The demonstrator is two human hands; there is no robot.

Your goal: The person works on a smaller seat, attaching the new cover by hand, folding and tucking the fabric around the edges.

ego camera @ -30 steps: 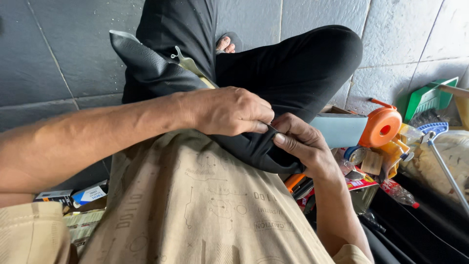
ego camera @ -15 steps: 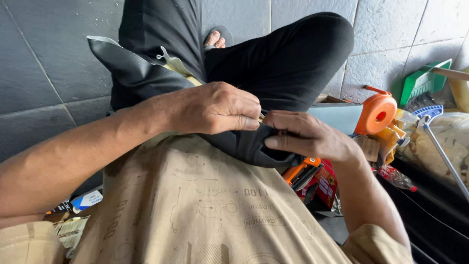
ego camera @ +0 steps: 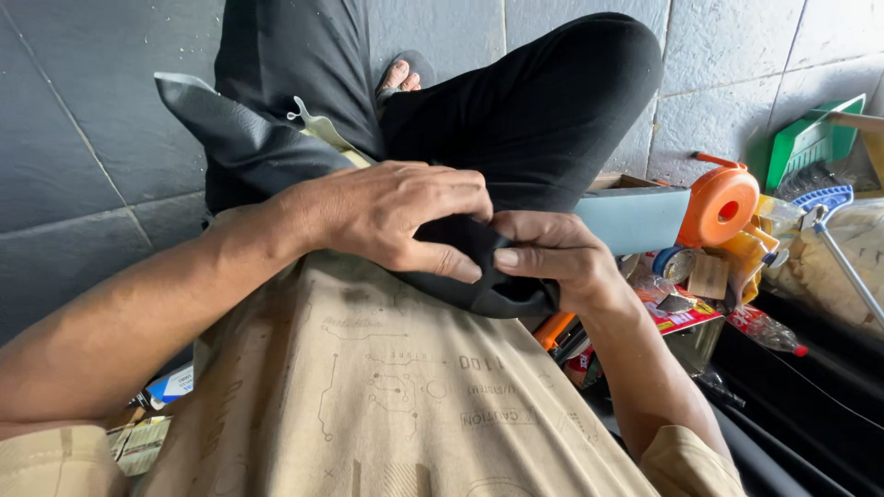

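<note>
Orange tape dispenser [ego camera: 723, 204] — beside black knee [ego camera: 571, 101]

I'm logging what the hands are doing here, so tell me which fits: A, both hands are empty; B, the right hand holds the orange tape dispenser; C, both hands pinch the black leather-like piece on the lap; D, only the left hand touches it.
C: the left hand and right hand meet fingertip to fingertip on the black leather-like piece, while the orange tape dispenser sits untouched to the right.
</note>
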